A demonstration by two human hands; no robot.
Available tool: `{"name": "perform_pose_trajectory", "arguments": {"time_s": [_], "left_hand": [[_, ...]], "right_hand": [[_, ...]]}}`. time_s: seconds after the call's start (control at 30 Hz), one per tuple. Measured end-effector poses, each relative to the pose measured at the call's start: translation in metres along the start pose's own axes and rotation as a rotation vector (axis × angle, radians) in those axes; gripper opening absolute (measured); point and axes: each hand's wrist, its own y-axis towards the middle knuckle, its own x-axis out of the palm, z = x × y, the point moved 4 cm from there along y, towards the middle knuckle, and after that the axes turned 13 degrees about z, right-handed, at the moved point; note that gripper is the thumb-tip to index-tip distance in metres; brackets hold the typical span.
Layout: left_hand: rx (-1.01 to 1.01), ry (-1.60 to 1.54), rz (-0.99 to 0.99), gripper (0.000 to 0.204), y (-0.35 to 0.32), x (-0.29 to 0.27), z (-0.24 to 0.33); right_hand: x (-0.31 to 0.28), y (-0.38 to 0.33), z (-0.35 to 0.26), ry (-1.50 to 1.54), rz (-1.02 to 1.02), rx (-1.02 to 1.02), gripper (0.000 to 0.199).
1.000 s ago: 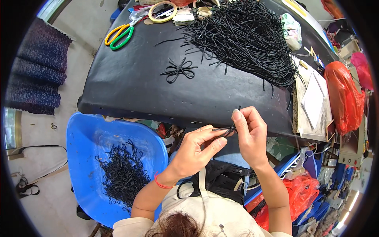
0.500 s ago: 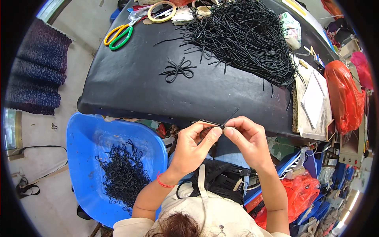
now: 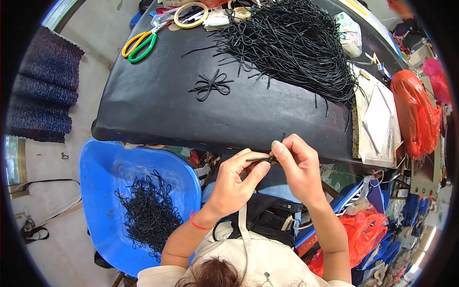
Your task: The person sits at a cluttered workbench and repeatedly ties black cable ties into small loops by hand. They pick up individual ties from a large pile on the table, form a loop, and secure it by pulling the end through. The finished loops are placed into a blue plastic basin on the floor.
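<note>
Just in front of the table's near edge, my left hand [image 3: 239, 177] and my right hand [image 3: 297, 165] meet on a thin black cord [image 3: 260, 159]. The left thumb and fingers pinch it, and a short length lies across the left fingertips. My right thumb and forefinger close on the cord beside them, with one end poking up past the fingers. How the cord is looped between the hands is mostly hidden. Farther off on the black table [image 3: 158, 105] lies a knotted bow of black cord [image 3: 210, 86]. Behind it spreads a large heap of loose black cords [image 3: 291, 48].
Below left of the table, a blue plastic tub [image 3: 95, 191] holds a pile of looped black cords [image 3: 150, 210]. Scissors with yellow and green handles [image 3: 141, 45] and a tape roll [image 3: 178, 16] lie at the far left. Red plastic bags [image 3: 416, 115] hang on the right.
My right thumb has lifted and shifted over the cord, and the hand has turned slightly. The left fingers have closed more along the cord. The view has moved a little.
</note>
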Motion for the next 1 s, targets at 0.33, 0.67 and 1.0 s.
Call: {"name": "perform_pose_trajectory", "arguments": {"time_s": [0.33, 0.67, 1.0], "left_hand": [[0.02, -0.064, 0.04, 0.017, 0.0, -0.002, 0.009], [0.013, -0.197, 0.127, 0.016, 0.0, 0.003, 0.003], [-0.036, -0.259, 0.174, 0.018, 0.003, 0.002, -0.006]], "right_hand": [[0.002, 0.005, -0.006, 0.048, 0.07, 0.053, 0.025], [-0.002, -0.004, -0.005, 0.197, -0.094, 0.214, 0.016], [0.001, -0.013, 0.001, 0.248, -0.055, 0.216, 0.018]]}}
